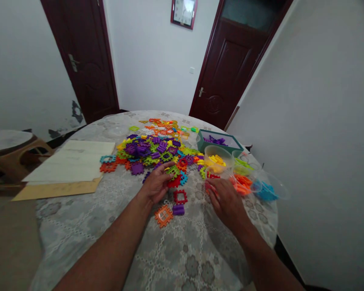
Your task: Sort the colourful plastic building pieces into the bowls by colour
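My left hand rests at the edge of a heap of plastic interlocking toy pieces and pinches a green square piece between thumb and fingers. A red piece lies just below it. My right hand is beside a clear plastic bowl of orange pieces, and its fingertips seem to hold a small red-and-orange piece, partly hidden. Nearer me lie a red square frame, an orange square frame and a purple tube piece.
A round table with a grey lace cloth bears papers on a tan envelope at left. A teal box of purple pieces and clear bowls of yellow, green and blue pieces stand at right. A wall adjoins the table's right side.
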The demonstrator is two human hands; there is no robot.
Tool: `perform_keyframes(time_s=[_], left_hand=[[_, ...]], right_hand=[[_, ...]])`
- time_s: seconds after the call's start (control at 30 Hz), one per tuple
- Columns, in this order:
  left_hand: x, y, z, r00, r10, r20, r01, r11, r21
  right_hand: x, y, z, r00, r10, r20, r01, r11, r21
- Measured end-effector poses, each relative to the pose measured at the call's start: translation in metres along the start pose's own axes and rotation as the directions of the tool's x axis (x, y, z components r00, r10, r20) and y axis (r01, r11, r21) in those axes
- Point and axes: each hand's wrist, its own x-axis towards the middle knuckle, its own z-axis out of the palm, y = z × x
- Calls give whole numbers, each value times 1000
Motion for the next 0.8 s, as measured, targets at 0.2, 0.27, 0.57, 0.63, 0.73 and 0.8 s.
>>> perform_keyframes(time_s=[0.2, 0.27, 0.57, 0.63, 0.73, 0.8], left_hand=[[-2, -1, 2, 1000, 9, 24, -8, 1000, -22], [-2, -1, 2, 999, 16, 31, -15, 999, -28], [-3, 1, 1, 999, 20, 45, -21, 1000, 13], [-3, 2, 2, 999, 27, 39, -28, 999, 15], [-2, 3, 2, 999, 39, 12, -39, 999, 21], [-2, 3, 2, 999, 31, -21, -30, 999, 30]], right_hand=[[26, -45, 12, 992, -58, 108, 28, 965, 262], [34, -55, 23, 988, -87, 127, 54, 970, 238], [40, -61, 44, 983, -122, 136, 110, 990, 92], [39, -62, 34, 991, -95, 99, 75, 979, 190], [37, -58, 15, 997, 46, 65, -66, 930, 362], [35, -49, 4, 972, 213, 100, -235, 864, 446]])
